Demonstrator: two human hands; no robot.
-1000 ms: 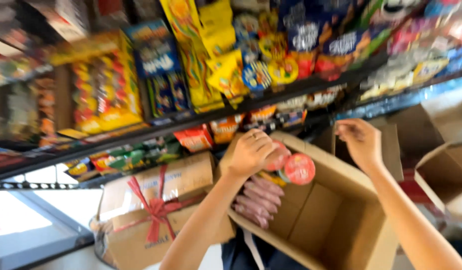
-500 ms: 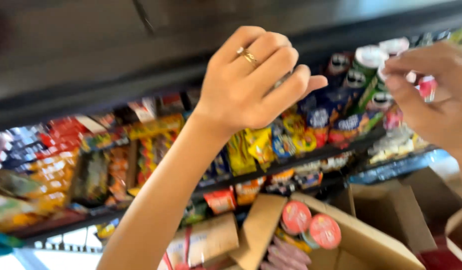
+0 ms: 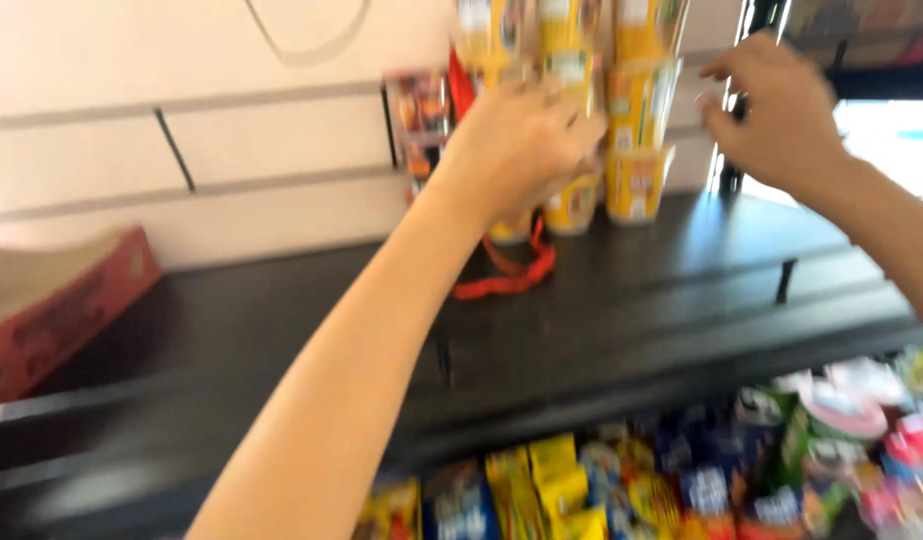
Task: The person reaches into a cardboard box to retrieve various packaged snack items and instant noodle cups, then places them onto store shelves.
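Head view, heavy motion blur. Your left hand (image 3: 521,140) is raised to the black top shelf (image 3: 621,290), knuckles toward you, fingers curled in against the stacked yellow snack cups (image 3: 636,140) at the back wall. Whether it grips a cup or only presses against one, you cannot tell; the fingertips are hidden behind the hand.

Your right hand (image 3: 771,110) is up at 1 o'clock from the left, just beside the cup stack's right edge, fingers bent and narrowly spread, thumb toward the cups. Nothing is visible in it.

The cups stand in upright columns against the pale slatted wall panel (image 3: 181,130), at 12 o'clock on the shelf. A red ribbon loop (image 3: 511,270) lies on the shelf directly below your left hand, at its 6 o'clock.

At 9 o'clock, a red cardboard tray (image 3: 61,300) sits on the shelf's left end, well apart from both hands.

At 5 o'clock, below the shelf lip, bright yellow and blue snack packets (image 3: 601,490) crowd the lower rack.
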